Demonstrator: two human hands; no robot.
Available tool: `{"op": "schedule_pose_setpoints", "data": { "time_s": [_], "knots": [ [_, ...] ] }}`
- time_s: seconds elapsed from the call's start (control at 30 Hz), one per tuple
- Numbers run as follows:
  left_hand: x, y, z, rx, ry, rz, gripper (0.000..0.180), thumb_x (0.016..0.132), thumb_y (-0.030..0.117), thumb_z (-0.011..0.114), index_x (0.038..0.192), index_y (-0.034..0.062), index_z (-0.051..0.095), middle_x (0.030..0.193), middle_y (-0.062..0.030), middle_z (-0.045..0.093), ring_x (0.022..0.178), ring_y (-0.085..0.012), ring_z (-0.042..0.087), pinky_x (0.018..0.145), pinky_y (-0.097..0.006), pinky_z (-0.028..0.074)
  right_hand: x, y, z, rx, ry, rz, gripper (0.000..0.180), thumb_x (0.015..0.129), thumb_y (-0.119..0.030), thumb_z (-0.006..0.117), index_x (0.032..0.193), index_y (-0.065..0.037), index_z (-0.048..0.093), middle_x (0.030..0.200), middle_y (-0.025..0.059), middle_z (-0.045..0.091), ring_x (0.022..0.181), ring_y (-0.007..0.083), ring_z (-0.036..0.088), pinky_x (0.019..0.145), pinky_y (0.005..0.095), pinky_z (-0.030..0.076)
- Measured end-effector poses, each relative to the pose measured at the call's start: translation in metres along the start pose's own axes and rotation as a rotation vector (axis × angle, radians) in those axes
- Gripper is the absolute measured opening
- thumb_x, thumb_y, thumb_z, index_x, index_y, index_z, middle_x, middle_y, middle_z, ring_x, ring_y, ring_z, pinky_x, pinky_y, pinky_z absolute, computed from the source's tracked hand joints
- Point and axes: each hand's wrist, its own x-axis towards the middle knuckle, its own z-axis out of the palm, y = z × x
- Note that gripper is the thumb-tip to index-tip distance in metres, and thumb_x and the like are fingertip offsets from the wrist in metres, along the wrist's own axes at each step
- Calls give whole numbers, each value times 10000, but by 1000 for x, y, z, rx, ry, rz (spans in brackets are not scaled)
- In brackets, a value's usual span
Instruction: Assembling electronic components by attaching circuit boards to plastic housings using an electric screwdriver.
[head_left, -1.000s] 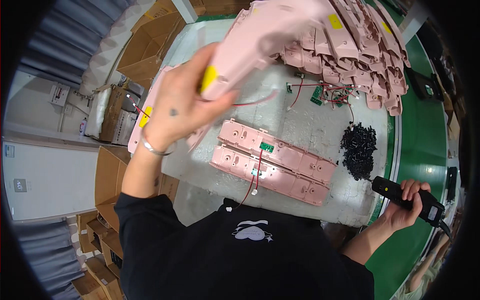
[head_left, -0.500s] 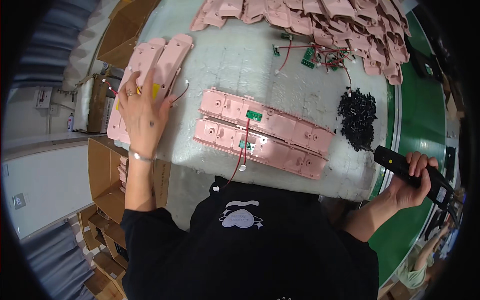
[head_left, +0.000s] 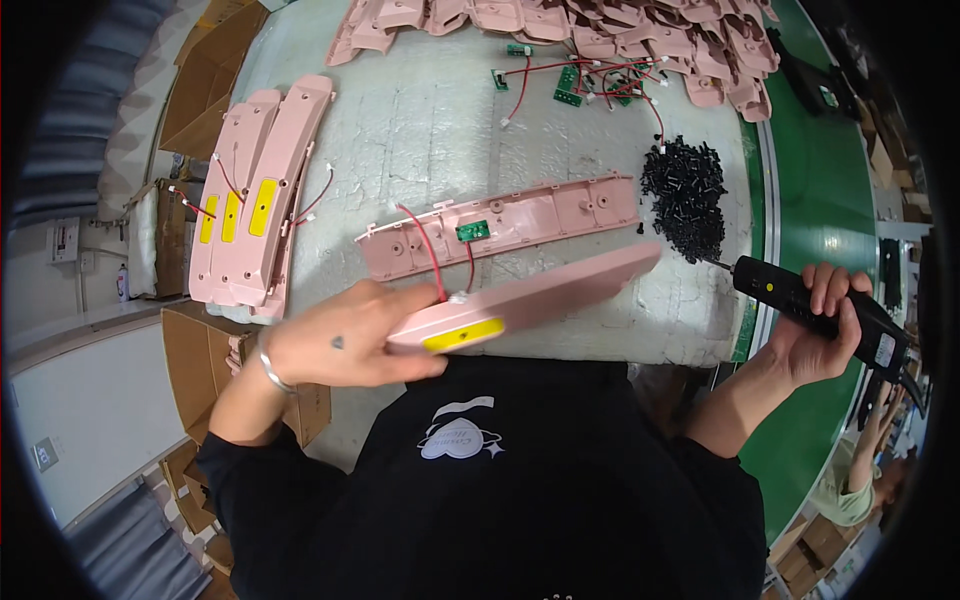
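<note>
My left hand (head_left: 345,338) grips one end of a pink plastic housing (head_left: 560,288), raised and tilted in front of my body. A yellow strip shows on its outer face, and a red wire rises beside my fingers. Behind it on the table lies a second pink housing (head_left: 540,215), open side up, with a small green circuit board (head_left: 472,231) inside. My right hand (head_left: 826,322) is wrapped round a black electric screwdriver (head_left: 785,297). The screwdriver's bit points at the near edge of a heap of black screws (head_left: 686,195).
At the left, several finished-looking pink housings (head_left: 262,150) with yellow strips lie side by side. More pink shells (head_left: 560,20) are piled along the far edge, near loose wired circuit boards (head_left: 569,86). A cardboard box (head_left: 190,350) stands left. Another person (head_left: 850,475) is at lower right.
My left hand has left the housings at the left and now holds up the nearer of the two middle housings, turned outer face toward me. The right hand still holds the screwdriver.
</note>
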Motion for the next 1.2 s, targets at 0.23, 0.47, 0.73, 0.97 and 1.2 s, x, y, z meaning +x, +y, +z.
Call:
{"op": "schedule_pose_setpoints", "data": {
  "time_s": [0.23, 0.47, 0.73, 0.97, 1.2],
  "knots": [
    [-2, 5, -38, -244, -204, 126, 326, 825, 299, 663, 989, 27, 591, 757, -75, 633, 638, -196, 614, 535, -323, 430, -4, -6, -4, -1, -2, -26, 284, 760, -107, 511, 1029, -19, 526, 655, 1, 384, 598, 108, 374, 644, 277, 300],
    [36, -36, -40, -68, 87, -101, 333, 894, 322, 569, 944, -2, 626, 604, -61, 566, 531, -117, 461, 508, -303, 388, -6, -6, -2, -6, -3, -37, 271, 773, -101, 508, 1030, -15, 525, 642, 3, 381, 588, 113, 368, 636, 275, 306],
    [42, -6, -13, 590, 561, -110, 298, 851, 338, 595, 907, 50, 651, 669, -133, 607, 613, -315, 598, 546, -379, 463, -8, -3, -9, -46, 33, -42, 258, 778, -106, 502, 1020, -18, 518, 635, 6, 376, 578, 114, 364, 636, 280, 310],
    [57, -20, -14, 774, 753, -11, 272, 735, 258, 695, 911, 59, 635, 864, -88, 611, 784, -257, 608, 637, -333, 495, -4, -1, -2, -20, 0, -27, 262, 776, -100, 500, 1024, -19, 523, 635, 3, 375, 576, 112, 369, 635, 280, 313],
    [80, -17, 9, 692, 726, 188, 436, 605, 185, 776, 973, 37, 596, 990, -92, 593, 919, -283, 564, 772, -350, 485, -4, -4, -6, -20, 16, -23, 280, 771, -94, 505, 1041, -20, 525, 648, -2, 382, 584, 106, 373, 628, 274, 310]
  ]
}}
